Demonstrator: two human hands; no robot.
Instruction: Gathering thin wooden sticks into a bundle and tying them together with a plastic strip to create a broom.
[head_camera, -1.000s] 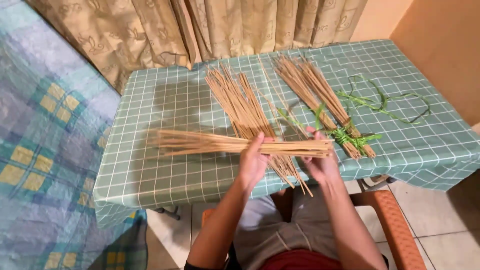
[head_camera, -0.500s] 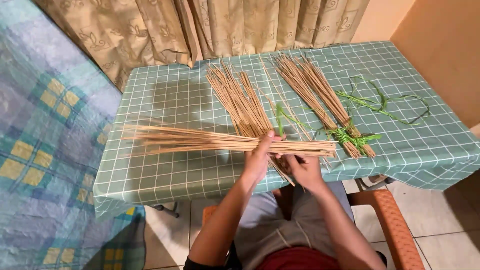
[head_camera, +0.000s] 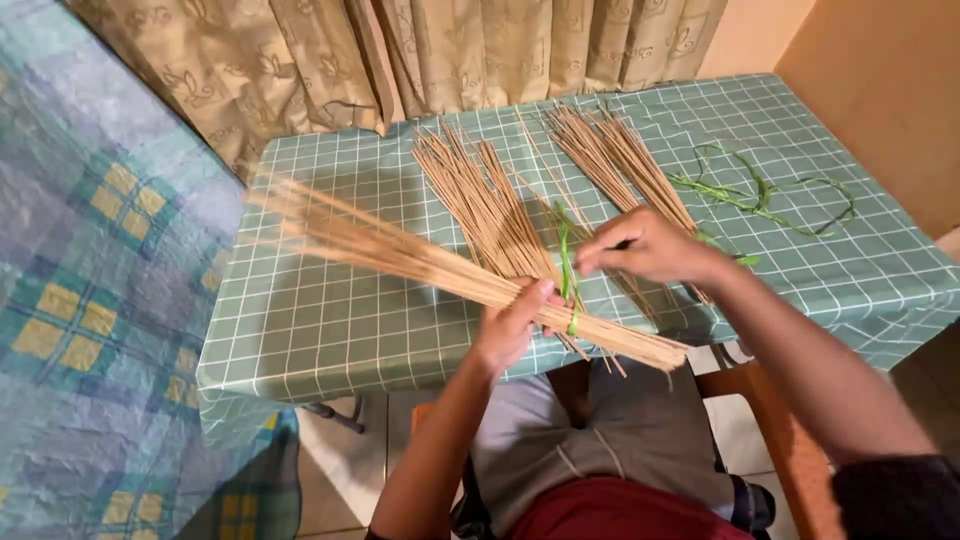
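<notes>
My left hand grips a long bundle of thin tan sticks near its thick end. The bundle slants from upper left to lower right above the table, its thin tips blurred. My right hand pinches a green strip that runs down across the bundle beside my left thumb. Two more piles of the same sticks lie on the table: a middle pile and a right pile.
The table wears a green checked cloth. Loose green strips lie at the right of it. Beige curtains hang behind. A patterned blue and yellow fabric lies at the left. My lap and a wooden chair arm are below.
The bundle has tilted from level to slanting, its thin end raised toward the far left. My right hand left the bundle's thick end and took up a green strip over it.
</notes>
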